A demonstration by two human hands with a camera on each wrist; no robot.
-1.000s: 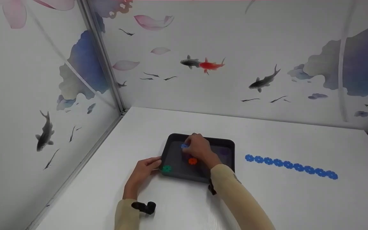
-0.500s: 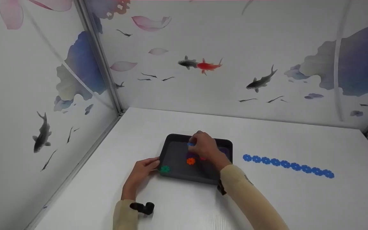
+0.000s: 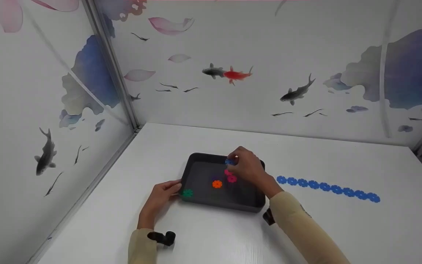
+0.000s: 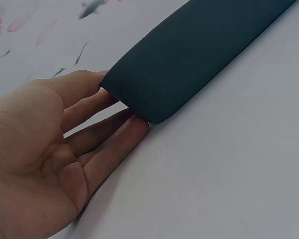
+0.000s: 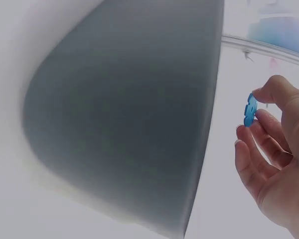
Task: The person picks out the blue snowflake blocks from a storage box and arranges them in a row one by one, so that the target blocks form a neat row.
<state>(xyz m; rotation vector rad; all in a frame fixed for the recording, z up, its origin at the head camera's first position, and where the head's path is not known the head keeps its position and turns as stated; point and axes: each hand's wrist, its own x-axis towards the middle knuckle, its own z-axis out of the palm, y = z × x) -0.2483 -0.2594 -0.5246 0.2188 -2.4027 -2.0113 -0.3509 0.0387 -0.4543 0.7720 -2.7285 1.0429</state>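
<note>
My right hand [image 3: 247, 167] pinches a blue flower-shaped plastic disc [image 5: 250, 110] between thumb and fingertips. In the head view it is over the back right part of a dark grey tray [image 3: 200, 168]. At the tray's front left corner is my left hand [image 3: 161, 196], gripping the edge; the left wrist view has one digit at the rim and other fingertips at the base. Inside the tray lie a green disc [image 3: 188, 193], an orange disc [image 3: 217, 184] and pink discs [image 3: 232, 179] near the right hand. The right forearm hides part of the tray's right side.
A row of several blue discs [image 3: 325, 187] lies edge to edge on the white table [image 3: 211, 234], right of the tray. White walls [image 3: 255, 44] printed with fish and petals stand behind and at the left.
My right hand has moved right and slightly back across the tray with the blue disc, uncovering pink discs. The left hand stays at the tray's corner.
</note>
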